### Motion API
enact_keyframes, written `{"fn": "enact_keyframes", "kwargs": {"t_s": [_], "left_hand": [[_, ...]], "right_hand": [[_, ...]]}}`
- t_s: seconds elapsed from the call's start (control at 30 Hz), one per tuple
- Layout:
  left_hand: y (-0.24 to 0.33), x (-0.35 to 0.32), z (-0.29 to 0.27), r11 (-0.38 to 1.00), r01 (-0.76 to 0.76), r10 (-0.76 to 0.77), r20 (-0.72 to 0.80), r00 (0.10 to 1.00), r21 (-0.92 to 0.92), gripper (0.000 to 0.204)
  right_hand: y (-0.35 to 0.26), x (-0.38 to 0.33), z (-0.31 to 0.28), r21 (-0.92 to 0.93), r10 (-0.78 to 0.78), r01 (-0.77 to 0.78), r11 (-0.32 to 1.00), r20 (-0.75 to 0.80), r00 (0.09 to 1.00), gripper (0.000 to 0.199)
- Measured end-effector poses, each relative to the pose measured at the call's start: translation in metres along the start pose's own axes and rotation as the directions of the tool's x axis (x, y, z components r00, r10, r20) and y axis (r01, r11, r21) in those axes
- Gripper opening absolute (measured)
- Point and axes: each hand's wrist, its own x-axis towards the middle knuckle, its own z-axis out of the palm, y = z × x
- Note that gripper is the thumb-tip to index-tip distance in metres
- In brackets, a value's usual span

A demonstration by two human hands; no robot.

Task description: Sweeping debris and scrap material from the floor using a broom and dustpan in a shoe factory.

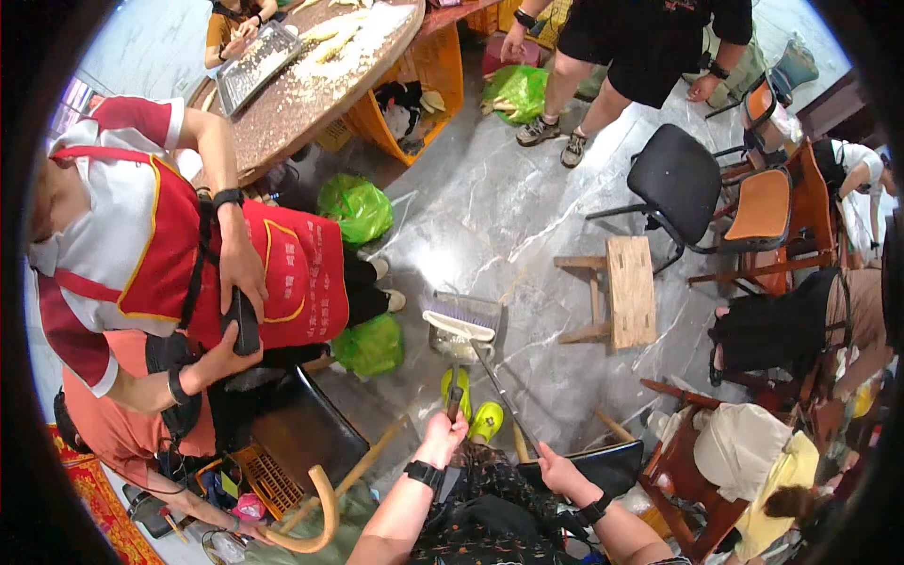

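My left hand (443,437) is closed around the short dark handle of a dustpan (499,320), whose grey pan rests on the floor ahead of my feet. In my right hand (567,474) is the long thin stick of a broom (458,325). Its pale head with bristles lies over the pan, and some light debris shows near it. My yellow-green shoes (486,421) are just below the pan. A wristband is on each of my wrists.
A wooden stool (631,292) and black chair (673,179) stand to the right. Green bags (369,345) sit on the floor at left, beside a person in a red apron (292,273) holding a phone (243,323). Another person (621,47) stands ahead. A table (363,66) carries pale scraps.
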Motion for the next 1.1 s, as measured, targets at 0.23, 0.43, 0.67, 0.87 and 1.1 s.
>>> {"fn": "enact_keyframes", "kwargs": {"t_s": [0.23,0.43,0.67,0.87,1.1], "left_hand": [[0.075,0.031,0.123,0.996,-0.080,0.086,0.138,0.987,-0.050,0.008],[0.147,0.091,0.235,0.981,-0.189,0.194,0.209,0.958,-0.045,0.013],[0.224,0.153,0.350,0.987,-0.157,0.159,0.061,0.985,-0.037,0.017],[0.278,0.168,0.389,0.974,-0.219,0.209,-0.129,0.969,-0.064,0.019],[0.264,0.153,0.416,0.971,-0.194,0.169,-0.171,0.971,-0.140,0.014]], "right_hand": [[-0.103,0.094,-0.100,-0.052,0.014,-0.017,0.999,-0.045,0.999,0.047],[-0.145,0.224,-0.170,-0.083,-0.128,0.119,0.989,-0.117,0.985,0.043],[-0.243,0.326,-0.287,-0.201,-0.092,0.063,0.978,-0.135,0.987,0.041],[-0.304,0.474,-0.368,-0.298,-0.153,0.085,0.951,-0.215,0.965,0.038],[-0.358,0.692,-0.423,-0.369,-0.202,0.120,0.922,-0.195,0.960,0.046]]}}
